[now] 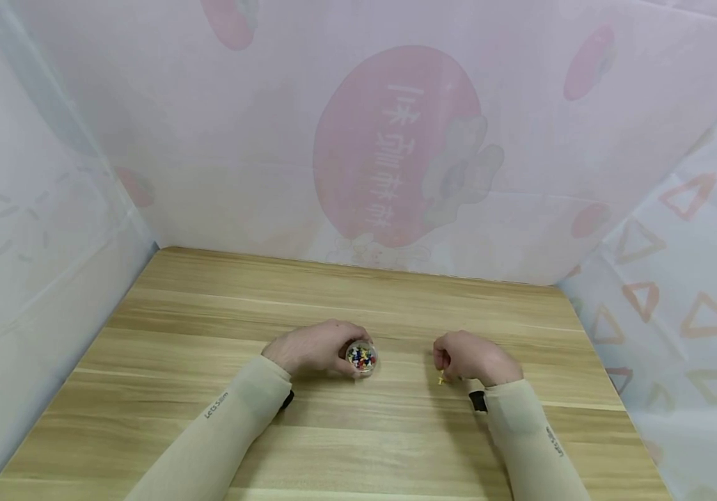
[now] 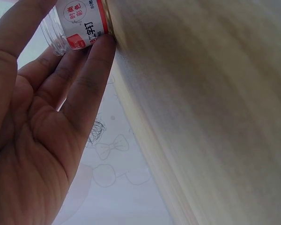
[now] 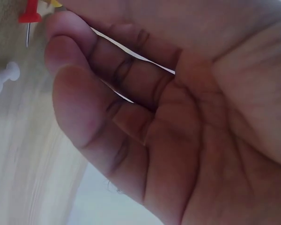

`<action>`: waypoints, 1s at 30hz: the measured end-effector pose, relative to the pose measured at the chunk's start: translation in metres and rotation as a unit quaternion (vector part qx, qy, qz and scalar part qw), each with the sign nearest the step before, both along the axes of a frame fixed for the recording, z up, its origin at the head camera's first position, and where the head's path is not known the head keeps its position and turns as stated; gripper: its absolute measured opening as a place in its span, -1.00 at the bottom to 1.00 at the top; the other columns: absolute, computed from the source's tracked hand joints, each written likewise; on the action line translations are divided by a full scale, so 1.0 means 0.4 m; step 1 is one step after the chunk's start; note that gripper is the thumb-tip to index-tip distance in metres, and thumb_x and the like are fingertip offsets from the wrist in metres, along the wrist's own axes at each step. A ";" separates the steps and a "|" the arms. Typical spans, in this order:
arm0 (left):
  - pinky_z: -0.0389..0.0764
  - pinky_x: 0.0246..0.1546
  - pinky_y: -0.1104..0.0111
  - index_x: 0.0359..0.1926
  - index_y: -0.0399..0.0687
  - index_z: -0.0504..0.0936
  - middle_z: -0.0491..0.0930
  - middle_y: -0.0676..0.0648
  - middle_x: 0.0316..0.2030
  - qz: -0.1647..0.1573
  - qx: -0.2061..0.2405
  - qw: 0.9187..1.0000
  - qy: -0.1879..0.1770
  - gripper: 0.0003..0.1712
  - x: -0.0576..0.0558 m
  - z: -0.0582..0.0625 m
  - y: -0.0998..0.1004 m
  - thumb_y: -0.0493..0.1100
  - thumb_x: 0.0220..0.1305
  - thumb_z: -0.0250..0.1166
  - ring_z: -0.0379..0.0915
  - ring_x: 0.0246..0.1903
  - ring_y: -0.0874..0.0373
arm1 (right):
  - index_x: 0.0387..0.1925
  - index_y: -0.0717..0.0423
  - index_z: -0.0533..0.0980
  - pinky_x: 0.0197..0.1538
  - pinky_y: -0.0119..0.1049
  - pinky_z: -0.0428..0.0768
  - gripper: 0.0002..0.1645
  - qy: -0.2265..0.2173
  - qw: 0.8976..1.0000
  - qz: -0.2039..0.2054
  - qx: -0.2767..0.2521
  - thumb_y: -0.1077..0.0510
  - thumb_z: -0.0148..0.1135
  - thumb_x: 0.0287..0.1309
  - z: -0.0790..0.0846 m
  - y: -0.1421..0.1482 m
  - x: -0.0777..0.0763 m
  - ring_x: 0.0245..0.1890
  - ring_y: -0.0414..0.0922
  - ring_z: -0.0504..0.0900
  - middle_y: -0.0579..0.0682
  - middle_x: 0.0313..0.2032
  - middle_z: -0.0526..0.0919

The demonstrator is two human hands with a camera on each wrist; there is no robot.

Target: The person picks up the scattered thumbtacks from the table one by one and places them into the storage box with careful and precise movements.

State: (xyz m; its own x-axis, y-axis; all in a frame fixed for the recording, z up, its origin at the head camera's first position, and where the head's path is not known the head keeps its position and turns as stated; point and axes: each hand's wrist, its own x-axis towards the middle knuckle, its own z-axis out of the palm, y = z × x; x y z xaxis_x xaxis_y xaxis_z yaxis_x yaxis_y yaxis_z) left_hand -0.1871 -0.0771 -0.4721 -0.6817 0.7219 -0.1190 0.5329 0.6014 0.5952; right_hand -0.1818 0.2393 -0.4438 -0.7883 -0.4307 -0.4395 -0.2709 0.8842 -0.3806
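Observation:
My left hand (image 1: 324, 346) grips a small clear round jar (image 1: 375, 360) on the table, thumb and fingers around its side. Push pins (image 1: 361, 357) in several colours lie inside it. The left wrist view shows the jar's white and red label (image 2: 86, 18) between thumb and fingers. My right hand (image 1: 474, 356) is low over the table with curled fingers. A yellow push pin (image 1: 441, 379) shows right at its fingertips; I cannot tell whether they pinch it. In the right wrist view, a red push pin (image 3: 29, 18) and a white push pin (image 3: 4, 77) lie beside the fingers.
The wooden table (image 1: 358, 445) has light grain. A pale printed curtain (image 1: 239, 174) stands along its far edge, with more printed sheets at the left and right sides. Light sleeves cover both forearms, and dark straps show at the wrists.

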 end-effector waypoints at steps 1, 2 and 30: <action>0.51 0.15 0.31 0.24 0.02 0.59 0.65 0.06 0.09 0.000 -0.001 1.000 0.001 -0.36 -0.001 -0.001 0.000 0.06 0.18 0.54 0.54 0.06 0.19 | -0.39 0.08 0.59 -0.43 -0.27 0.46 -0.72 0.001 1.000 0.001 0.000 0.48 0.42 -0.04 -0.002 0.000 -0.001 -0.51 -0.16 0.48 -0.08 -0.48 0.55; 0.51 0.15 0.31 0.24 0.02 0.59 0.65 0.07 0.09 0.000 -0.002 1.000 0.001 -0.36 -0.001 -0.001 0.000 0.07 0.18 0.54 0.54 0.06 0.19 | -0.40 0.07 0.59 -0.43 -0.28 0.46 -0.73 0.002 1.000 0.002 0.001 0.47 0.42 -0.04 -0.004 0.000 -0.002 -0.52 -0.17 0.48 -0.09 -0.48 0.55; 0.53 0.11 0.32 0.22 0.03 0.61 0.65 0.07 0.06 0.001 0.000 1.000 0.003 -0.38 0.000 0.002 0.001 0.07 0.18 0.54 0.55 0.02 0.20 | -0.51 -0.01 0.52 -0.45 -0.33 0.49 -0.73 0.090 0.991 0.054 -0.082 0.39 0.17 0.19 0.020 -0.031 0.000 -0.60 -0.31 0.47 -0.19 -0.56 0.47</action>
